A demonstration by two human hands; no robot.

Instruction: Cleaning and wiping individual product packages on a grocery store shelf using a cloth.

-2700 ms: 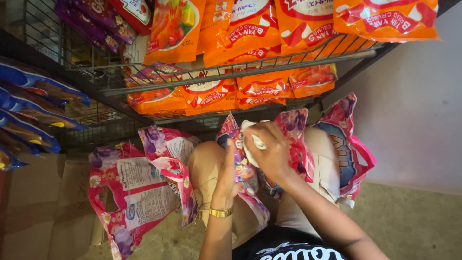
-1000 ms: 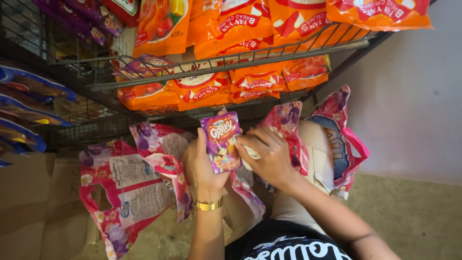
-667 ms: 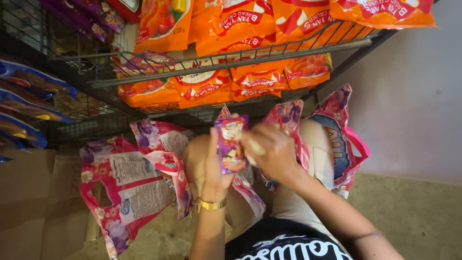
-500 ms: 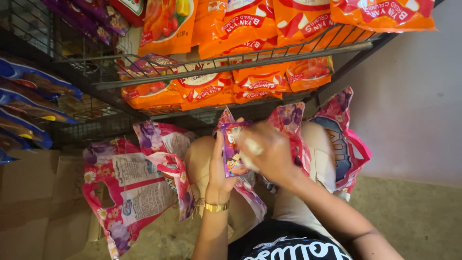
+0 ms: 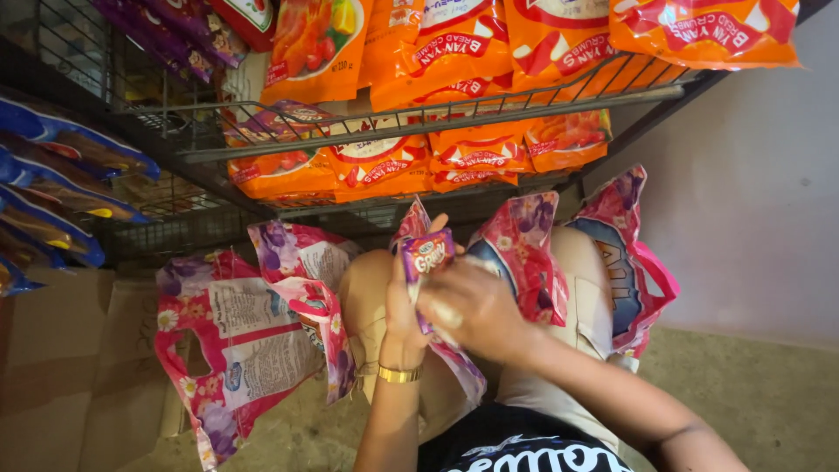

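Observation:
A small purple and red snack packet stands upright in front of me, over my knees. My left hand, with a gold bracelet at the wrist, grips it from the left side. My right hand closes over its lower part from the right, with something pale under the fingers. A large pink and purple flowered bag lies on my lap just behind the hands, and its mouth is hidden by them.
A wire shelf rack holds orange breadcrumb packets above. Blue packets hang at the left. More pink flowered bags lie on the floor at left and one by my right knee. A cardboard box sits lower left.
The packet was held up flat facing me, then turned edge-on and came down toward the bag. Both hands stayed on it and shifted slightly lower.

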